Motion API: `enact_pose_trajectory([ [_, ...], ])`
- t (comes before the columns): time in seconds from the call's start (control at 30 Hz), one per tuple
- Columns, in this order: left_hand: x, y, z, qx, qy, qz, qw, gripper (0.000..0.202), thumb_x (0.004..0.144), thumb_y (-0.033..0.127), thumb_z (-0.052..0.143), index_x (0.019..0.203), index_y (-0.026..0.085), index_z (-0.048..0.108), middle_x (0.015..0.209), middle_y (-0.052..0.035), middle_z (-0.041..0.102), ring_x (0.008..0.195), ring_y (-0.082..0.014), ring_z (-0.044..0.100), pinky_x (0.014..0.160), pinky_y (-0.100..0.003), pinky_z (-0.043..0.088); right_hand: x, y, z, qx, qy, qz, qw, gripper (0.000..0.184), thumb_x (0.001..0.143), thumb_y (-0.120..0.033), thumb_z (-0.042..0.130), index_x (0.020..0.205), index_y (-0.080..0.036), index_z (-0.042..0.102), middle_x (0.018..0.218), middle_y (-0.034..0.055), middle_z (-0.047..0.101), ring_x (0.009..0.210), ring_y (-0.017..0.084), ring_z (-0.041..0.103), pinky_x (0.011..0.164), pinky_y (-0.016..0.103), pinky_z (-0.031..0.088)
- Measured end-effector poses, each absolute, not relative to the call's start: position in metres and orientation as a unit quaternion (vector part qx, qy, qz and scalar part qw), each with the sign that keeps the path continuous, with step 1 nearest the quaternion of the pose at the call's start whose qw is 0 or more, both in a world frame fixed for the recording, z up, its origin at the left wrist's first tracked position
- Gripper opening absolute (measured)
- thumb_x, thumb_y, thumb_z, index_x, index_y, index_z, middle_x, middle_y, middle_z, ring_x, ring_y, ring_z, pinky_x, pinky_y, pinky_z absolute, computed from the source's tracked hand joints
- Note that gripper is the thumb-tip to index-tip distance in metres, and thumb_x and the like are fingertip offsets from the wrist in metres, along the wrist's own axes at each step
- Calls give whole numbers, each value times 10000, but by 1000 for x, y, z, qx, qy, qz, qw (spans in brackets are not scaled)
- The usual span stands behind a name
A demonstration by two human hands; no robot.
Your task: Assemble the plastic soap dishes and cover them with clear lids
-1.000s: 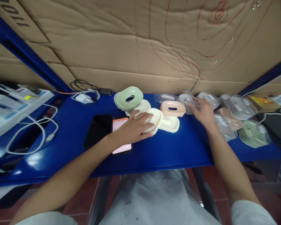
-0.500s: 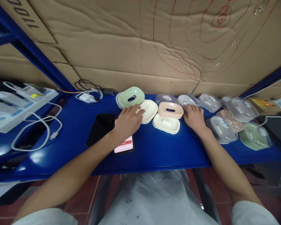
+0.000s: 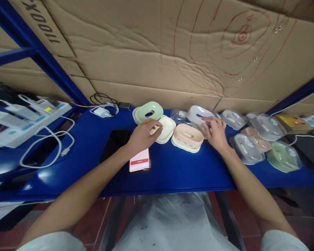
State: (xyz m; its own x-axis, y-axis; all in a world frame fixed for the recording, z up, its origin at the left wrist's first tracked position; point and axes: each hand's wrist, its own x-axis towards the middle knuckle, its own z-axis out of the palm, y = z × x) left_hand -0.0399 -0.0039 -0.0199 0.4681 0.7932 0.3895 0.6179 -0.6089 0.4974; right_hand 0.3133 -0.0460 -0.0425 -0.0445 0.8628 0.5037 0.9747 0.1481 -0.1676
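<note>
Your right hand now pinches the translucent oval plastic lid, lifted off the tabletop near its far edge, while your left hand rests spread on the cream oval plastic dish.

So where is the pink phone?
In the head view, the pink phone lies on the blue table, left of centre, beside the black phone, near the left hand.

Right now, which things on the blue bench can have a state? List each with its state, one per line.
left hand, closed on the cream dish
right hand, gripping the clear lid
clear lid, raised and tilted
pink dish, uncovered
rear green dish, tilted
pink phone, screen lit
black phone, screen dark
right green dish, clear cover on
</note>
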Motion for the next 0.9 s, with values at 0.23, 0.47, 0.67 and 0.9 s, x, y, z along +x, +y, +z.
enact_pose_trajectory([
  [0.23,-36,-8,-18,821,402,341,220,251,1005,394,574,1076,218,738,1078,-68,774,906,-208,729,753,-324,571,309,-54,-29,-660,-702,-155,216,478,1079,-423,433,1515,-289,576,1685,151,446,1527,384,411,1197,599,334],
  [0.47,-38,-3,-14,791,399,370,281,299,1036,467,557,1022,218,722,993,-47,800,871,-194,742,742,-299,579,385,-47,-33,-822,-518,-161,175,670,1003,-471,529,1591,-158,461,1706,283,355,1534,488,357,1170,730,305],
  [0.67,-35,-4,-16,795,388,366,288,248,1004,412,579,989,213,726,955,-45,796,841,-191,736,737,-296,582,393,-44,-40,-842,-520,-102,101,656,1001,-532,518,1537,-155,545,1529,255,571,1413,479,491,1147,722,316],
  [0.9,-32,-8,-19,817,366,353,271,224,997,380,576,984,214,725,986,-51,783,810,-181,723,747,-309,583,410,-37,-36,-856,-497,-114,86,738,979,-459,585,1625,-144,417,1645,279,450,1487,454,424,1175,670,287],
])
